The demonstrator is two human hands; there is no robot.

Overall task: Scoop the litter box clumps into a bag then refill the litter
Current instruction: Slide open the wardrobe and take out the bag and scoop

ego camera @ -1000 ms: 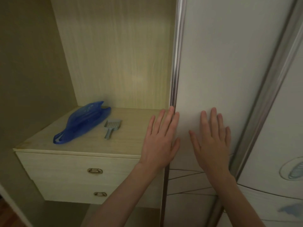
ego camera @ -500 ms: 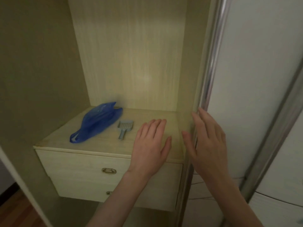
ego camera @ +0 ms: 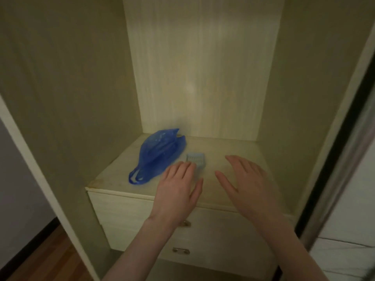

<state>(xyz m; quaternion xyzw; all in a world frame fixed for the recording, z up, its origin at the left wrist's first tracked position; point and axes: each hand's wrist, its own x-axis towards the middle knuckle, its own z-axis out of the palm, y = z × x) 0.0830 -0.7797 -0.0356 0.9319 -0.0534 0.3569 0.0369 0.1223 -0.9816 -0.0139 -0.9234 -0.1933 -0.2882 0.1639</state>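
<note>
Reaching for litter scoop (ego camera: 196, 158) on drawer-unit top (ego camera: 233, 191).
Beside blue bag (ego camera: 160, 152), handle toward front edge, under left hand (ego camera: 178, 189) fingertips; both hands flat, empty; right hand (ego camera: 246, 185) farther.

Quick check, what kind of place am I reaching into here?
Most likely the inside of a bedroom wardrobe: pale wood-grain panel walls, a built-in drawer unit with small metal handles, and a metal-edged sliding door at the right. A crumpled blue plastic bag lies on the unit.
</note>
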